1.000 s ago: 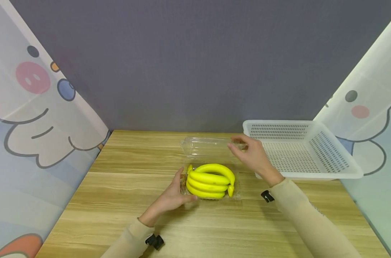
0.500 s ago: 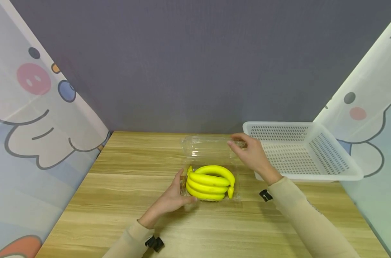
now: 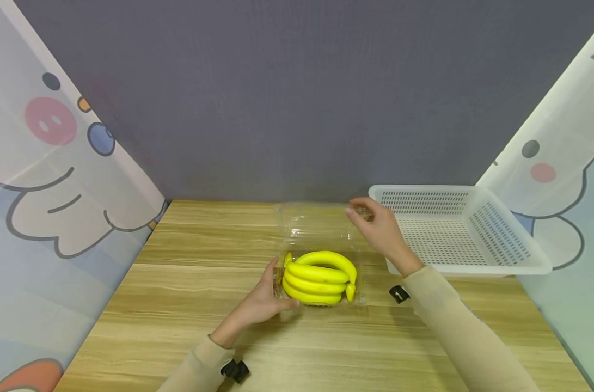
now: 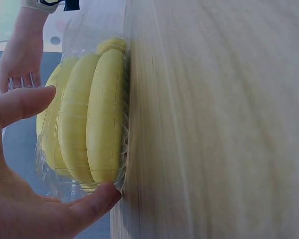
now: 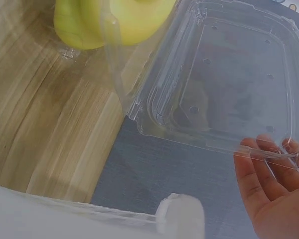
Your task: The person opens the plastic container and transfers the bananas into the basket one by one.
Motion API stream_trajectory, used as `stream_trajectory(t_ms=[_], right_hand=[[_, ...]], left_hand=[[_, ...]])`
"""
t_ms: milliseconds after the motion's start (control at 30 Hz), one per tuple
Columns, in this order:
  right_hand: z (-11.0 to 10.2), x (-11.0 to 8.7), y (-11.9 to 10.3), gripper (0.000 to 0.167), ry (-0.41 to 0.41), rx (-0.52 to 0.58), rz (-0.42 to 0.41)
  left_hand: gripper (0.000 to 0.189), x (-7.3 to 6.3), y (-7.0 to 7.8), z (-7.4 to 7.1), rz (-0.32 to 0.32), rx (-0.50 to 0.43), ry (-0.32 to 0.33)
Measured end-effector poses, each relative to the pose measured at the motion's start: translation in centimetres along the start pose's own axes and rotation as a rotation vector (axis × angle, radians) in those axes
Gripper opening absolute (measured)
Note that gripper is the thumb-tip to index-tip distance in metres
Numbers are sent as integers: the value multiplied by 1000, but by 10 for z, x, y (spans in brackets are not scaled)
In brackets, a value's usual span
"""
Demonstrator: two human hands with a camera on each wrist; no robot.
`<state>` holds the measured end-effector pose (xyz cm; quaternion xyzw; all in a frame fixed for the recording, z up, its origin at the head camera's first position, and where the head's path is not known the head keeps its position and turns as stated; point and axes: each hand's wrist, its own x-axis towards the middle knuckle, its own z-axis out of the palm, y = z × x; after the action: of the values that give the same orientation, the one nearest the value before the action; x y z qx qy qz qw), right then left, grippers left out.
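A bunch of yellow bananas (image 3: 316, 280) lies in the base of a clear plastic clamshell container (image 3: 360, 296) on the wooden table. At the container's left end is my left hand (image 3: 259, 299), its thumb along the front and its fingers against the left side. In the left wrist view the bananas (image 4: 82, 114) show through the clear wall. My right hand (image 3: 377, 226) holds the right edge of the raised clear lid (image 3: 313, 220). Seen in the right wrist view, the fingertips (image 5: 249, 144) of that hand lie at the rim of the lid (image 5: 229, 84), partly visible through the plastic.
A white perforated plastic basket (image 3: 444, 239) stands right of the container, close to my right forearm. Behind the table (image 3: 189, 283) rises a dark grey partition (image 3: 277, 109). Cartoon-printed panels (image 3: 47, 190) flank both sides.
The lid has tilted up a little, its far edge rising with my right hand. My left hand and the bananas have kept their place.
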<state>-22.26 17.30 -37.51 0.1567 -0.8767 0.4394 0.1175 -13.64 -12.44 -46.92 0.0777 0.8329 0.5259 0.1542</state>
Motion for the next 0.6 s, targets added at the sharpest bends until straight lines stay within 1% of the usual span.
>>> stream_trajectory(t_ms=[167, 400, 600], right_hand=[[0, 4, 2, 48, -9, 8, 46], [2, 9, 6, 50, -12, 23, 58], [2, 12, 5, 50, -8, 49, 73]], left_hand=[[122, 0, 0, 0, 2, -1, -2], [122, 0, 0, 1, 0, -4, -2], [122, 0, 0, 1, 6, 3, 4]])
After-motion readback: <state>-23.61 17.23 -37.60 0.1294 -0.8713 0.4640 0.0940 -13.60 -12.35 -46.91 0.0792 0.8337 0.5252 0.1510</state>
